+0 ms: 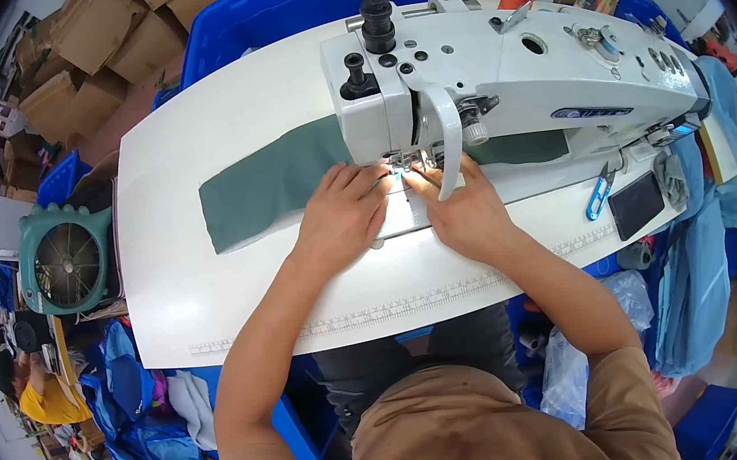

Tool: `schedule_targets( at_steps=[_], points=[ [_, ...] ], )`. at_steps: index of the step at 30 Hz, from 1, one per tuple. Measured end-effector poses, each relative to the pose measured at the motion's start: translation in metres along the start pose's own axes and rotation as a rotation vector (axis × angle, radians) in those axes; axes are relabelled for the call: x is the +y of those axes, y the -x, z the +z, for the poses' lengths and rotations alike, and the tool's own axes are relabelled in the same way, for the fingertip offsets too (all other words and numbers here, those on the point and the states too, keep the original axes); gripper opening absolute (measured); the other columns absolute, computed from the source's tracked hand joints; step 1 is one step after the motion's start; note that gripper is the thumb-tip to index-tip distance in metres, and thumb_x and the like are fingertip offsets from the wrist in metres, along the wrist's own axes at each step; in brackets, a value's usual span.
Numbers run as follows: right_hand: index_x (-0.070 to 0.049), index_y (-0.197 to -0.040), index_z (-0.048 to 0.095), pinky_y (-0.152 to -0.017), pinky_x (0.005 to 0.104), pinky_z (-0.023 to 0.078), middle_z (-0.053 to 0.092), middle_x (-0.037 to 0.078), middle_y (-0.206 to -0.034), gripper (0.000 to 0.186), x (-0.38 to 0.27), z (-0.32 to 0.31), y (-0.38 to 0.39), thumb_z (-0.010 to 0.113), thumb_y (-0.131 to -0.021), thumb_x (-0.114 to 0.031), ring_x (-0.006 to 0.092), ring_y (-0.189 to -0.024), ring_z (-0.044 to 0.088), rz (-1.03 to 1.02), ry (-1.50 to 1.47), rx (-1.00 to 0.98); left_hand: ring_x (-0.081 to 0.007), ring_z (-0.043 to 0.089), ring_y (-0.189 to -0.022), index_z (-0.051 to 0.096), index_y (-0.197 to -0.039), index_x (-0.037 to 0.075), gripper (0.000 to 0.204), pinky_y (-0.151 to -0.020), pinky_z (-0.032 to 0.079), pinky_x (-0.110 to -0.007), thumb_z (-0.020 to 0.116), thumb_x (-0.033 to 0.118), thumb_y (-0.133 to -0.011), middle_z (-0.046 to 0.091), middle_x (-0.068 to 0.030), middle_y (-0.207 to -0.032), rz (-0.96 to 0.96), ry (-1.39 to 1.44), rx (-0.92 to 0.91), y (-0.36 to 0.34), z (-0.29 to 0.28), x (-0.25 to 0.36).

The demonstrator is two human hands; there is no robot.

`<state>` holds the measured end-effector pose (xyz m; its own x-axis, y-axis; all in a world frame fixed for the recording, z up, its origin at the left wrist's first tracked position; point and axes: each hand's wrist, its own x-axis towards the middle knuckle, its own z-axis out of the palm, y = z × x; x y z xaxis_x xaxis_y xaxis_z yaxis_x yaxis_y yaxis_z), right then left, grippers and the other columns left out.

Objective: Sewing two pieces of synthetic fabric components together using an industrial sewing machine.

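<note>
I see green cloth [264, 189] left of centre frame, reaching the sewing machine [504, 60]. The left hand [341, 213] has unclenched fingers; I can't tell the right hand's [470, 215] grip. Uneven guiding could skew the cloth, or a slip prick a fingertip.

A green fan [68, 264] stands near cardboard boxes [98, 34].

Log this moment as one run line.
left hand: at green fabric, left of presser foot | right hand: right of presser foot | white sewing machine: lit near presser foot | blue snips: on table, untouched
</note>
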<state>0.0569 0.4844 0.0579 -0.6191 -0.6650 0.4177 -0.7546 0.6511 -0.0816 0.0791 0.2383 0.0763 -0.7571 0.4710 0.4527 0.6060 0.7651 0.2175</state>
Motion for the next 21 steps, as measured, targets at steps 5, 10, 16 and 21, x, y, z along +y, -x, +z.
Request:
schedule_targets(
  at_steps=[5,10,16,21],
  points=[
    [-0.004,-0.132,0.077,-0.125,0.0573,0.041,0.073,0.022,-0.114,0.043,-0.003,0.0,-0.003,0.069,-0.09,-0.006,0.0404,-0.126,0.065,0.045,-0.116,0.055,-0.0322,0.069,-0.121,0.078,-0.116,0.005,0.021,-0.105,0.056,-0.045,0.076,0.009,-0.096,0.075,-0.0097,-0.124,-0.004,0.015,0.089,0.003,0.003,-0.002],
    [0.0,-0.115,0.08,-0.128,0.0566,0.039,0.074,0.024,-0.108,0.027,0.0,0.004,-0.002,0.07,-0.093,-0.012,0.0429,-0.13,0.064,0.051,-0.053,0.044,-0.0321,0.07,-0.117,0.079,-0.118,0.004,0.022,-0.103,0.057,-0.046,0.075,0.008,-0.096,0.076,-0.0088,-0.122,-0.011,0.028,0.065,0.0,0.001,-0.007],
    [0.0,-0.11,0.081,-0.129,0.0577,0.036,0.075,0.026,-0.114,0.023,0.001,0.003,0.0,0.069,-0.098,-0.015,0.0444,-0.139,0.061,0.1,-0.047,0.018,-0.0294,0.068,-0.127,0.078,-0.122,0.005,0.026,-0.117,0.05,-0.048,0.073,0.011,-0.097,0.076,-0.0068,-0.124,-0.081,0.025,-0.013,0.0,0.006,-0.016],
    [0.0,-0.102,0.08,-0.111,0.0509,0.052,0.077,0.021,-0.113,0.02,-0.006,-0.032,0.004,0.068,-0.101,-0.016,0.0394,-0.122,0.069,0.243,-0.275,0.141,-0.0305,0.07,-0.109,0.081,-0.116,0.007,0.022,-0.098,0.057,-0.043,0.076,0.008,-0.095,0.078,-0.0085,-0.116,-0.045,0.05,0.135,0.0,0.012,-0.018]
  ],
)
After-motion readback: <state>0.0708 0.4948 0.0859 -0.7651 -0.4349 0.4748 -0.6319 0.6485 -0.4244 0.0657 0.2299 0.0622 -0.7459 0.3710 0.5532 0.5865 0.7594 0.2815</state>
